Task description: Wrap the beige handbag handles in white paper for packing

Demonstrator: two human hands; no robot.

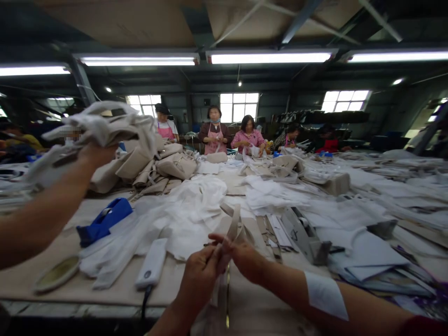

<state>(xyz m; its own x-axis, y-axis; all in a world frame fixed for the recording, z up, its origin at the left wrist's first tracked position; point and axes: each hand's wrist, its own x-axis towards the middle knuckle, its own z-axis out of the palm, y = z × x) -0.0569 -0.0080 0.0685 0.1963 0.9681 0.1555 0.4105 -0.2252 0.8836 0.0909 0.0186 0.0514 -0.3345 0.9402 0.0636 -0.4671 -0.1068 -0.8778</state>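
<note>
My left hand [201, 273] is closed, its thumb and fingers pinched on a strip at the lower part of a beige strap [234, 224]. Beside it, my right hand [247, 259] grips the same strap, which loops up above the fingers. Something thin and whitish lies along the strap between both hands, and I cannot make out whether it is wrapping. Below them is a beige bag [259, 303] with a gold zipper line [227, 298], partly hidden by my right forearm. A white patch [325, 295] sticks to that forearm.
A co-worker's arm [52, 205] reaches in from the left with a white-wrapped bundle. On the table are a blue tape dispenser [105, 221], grey dispenser [304, 235], white corded device [152, 263], tape roll [58, 274], white sheets [196, 200] and beige bags [175, 163]. Several people work opposite.
</note>
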